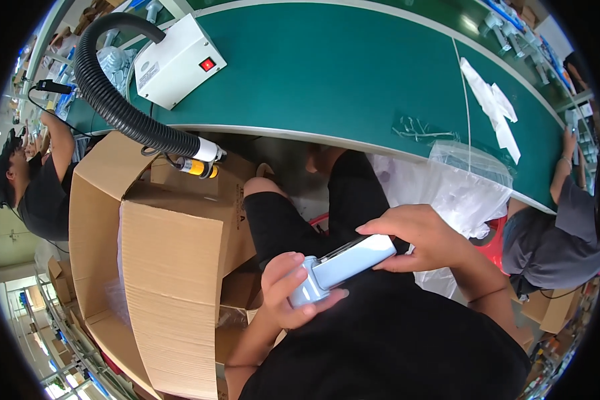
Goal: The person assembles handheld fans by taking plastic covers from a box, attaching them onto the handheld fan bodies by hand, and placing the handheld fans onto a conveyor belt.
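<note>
Over my lap, both hands hold a pale-blue device (pixel 355 261) with a blocky head at one end and a long, box-shaped body with rounded edges. My left hand (pixel 281 293) is closed around the head, its fingers wrapped over it from the left. At the other end, my right hand (pixel 425 235) pinches the body between thumb and fingers. A dark slot or seam shows along the upper side of the body. What kind of device it is, I cannot tell.
A large open cardboard box (pixel 173 293) stands at my left. Above it bends a black hose (pixel 113 100) from a white machine (pixel 180 61) on the green table (pixel 313 67). Clear plastic bags (pixel 463 173) hang at the table's edge; white paper (pixel 493 110) lies farther right. People sit on both sides.
</note>
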The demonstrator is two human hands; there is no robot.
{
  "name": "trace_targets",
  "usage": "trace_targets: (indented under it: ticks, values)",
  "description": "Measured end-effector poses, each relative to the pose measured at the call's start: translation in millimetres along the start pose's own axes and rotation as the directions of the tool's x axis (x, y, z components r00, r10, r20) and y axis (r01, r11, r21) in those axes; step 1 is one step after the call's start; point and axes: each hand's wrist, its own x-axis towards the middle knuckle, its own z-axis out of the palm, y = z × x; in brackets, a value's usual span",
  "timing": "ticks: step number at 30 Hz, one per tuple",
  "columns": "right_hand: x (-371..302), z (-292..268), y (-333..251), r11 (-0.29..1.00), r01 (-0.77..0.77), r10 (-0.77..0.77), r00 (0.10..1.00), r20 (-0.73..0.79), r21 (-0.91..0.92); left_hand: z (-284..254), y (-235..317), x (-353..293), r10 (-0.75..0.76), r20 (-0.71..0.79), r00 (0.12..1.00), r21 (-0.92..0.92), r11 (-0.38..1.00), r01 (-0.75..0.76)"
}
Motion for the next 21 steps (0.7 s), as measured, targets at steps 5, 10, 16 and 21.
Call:
trace_targets:
  ticks: [5, 10, 16, 21]
  values:
    - [4, 6, 0, 0.84, -0.185, 0.147, 0.983, 0.113, 0.509, 18, -20, -36, -0.598, 0.181, 0.781, -0.753, 0.427, 0.501]
    - [10, 20, 1, 0.536, -0.356, 0.293, 0.929, 0.226, 0.765, 30, -9, -42, -0.69, 0.33, 0.644, -0.863, 0.055, 0.502]
    - [11, 23, 10, 0.23, -0.55, 0.425, 0.799, 0.426, 0.803, 30, -8, -45, -0.691, 0.347, 0.634, -0.843, 0.066, 0.534]
    - [3, 21, 12, 0.554, -0.521, 0.399, 0.851, 0.342, 0.649, 32, -2, -46, -0.77, 0.401, 0.495, -0.804, -0.037, 0.594]
